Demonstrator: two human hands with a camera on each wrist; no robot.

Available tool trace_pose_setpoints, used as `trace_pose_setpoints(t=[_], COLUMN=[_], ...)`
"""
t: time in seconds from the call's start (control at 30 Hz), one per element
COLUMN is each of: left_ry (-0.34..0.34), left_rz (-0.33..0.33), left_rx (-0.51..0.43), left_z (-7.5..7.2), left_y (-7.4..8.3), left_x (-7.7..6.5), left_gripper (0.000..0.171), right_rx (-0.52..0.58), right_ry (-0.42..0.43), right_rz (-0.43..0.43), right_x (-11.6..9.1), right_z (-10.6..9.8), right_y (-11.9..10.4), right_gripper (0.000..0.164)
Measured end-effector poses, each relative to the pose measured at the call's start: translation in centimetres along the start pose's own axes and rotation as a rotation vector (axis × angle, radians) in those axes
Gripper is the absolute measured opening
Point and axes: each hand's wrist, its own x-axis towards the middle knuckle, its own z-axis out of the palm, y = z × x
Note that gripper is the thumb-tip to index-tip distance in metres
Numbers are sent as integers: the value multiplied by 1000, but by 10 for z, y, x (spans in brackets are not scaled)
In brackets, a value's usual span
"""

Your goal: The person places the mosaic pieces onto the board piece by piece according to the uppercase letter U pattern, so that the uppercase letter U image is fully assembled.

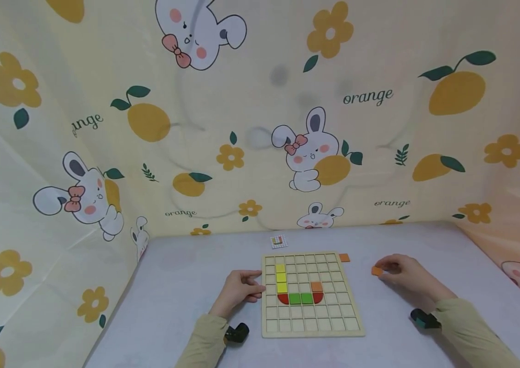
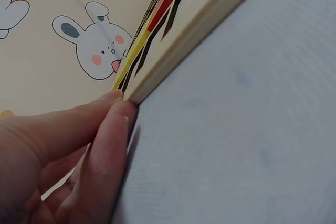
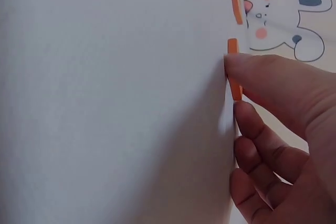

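Observation:
A wooden grid board (image 1: 339, 325) lies flat on the table. In its cells sit a column of yellow square tiles (image 1: 281, 276), red rounded pieces (image 1: 317, 297) at both lower corners, two green squares (image 1: 300, 298) and an orange square (image 1: 316, 286). My left hand (image 1: 238, 291) holds the board's left edge between thumb and finger; the left wrist view has the fingertips (image 2: 116, 109) right at the rim. Off to the board's right, my right hand (image 1: 404, 273) pinches an orange square tile (image 3: 234, 83) low over the table, other fingers loosely curled.
Another orange tile (image 1: 344, 257) lies beside the board's upper right corner. Behind the board is a small pattern card (image 1: 279, 242) showing a coloured U shape. A printed cloth (image 1: 260, 174) with rabbits and oranges rises behind the table and along both sides.

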Motion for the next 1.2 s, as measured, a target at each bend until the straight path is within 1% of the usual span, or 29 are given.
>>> trace_pose_setpoints(t=[0.07, 0.17, 0.23, 0.47, 0.67, 0.8, 1.0, 1.2], left_ry=[0, 0, 1, 5, 2, 0, -5, 0], left_rz=[1, 0, -2, 1, -2, -4, 2, -1], left_rx=[-1, -3, -2, -1, 2, -5, -7, -4], left_z=[0, -1, -1, -1, -1, -1, -1, -1], left_y=[0, 0, 0, -1, -1, -1, 0, 1], left_x=[0, 0, 0, 0, 0, 0, -1, -2], left_gripper=[51, 51, 51, 52, 52, 52, 52, 52], right_rx=[-3, -16, -18, 4, 11, 39, 82, 117], right_ry=[3, 5, 12, 8, 24, 12, -34, -91], right_rz=[5, -23, -26, -8, -83, -121, -174, -257], right_x=[2, 3, 4, 10, 22, 28, 35, 38], right_z=[1, 3, 4, 8, 13, 21, 37, 51], right_y=[0, 0, 0, -13, -28, -42, -64, -83], right_gripper=[30, 27, 25, 30, 26, 24, 23, 22])
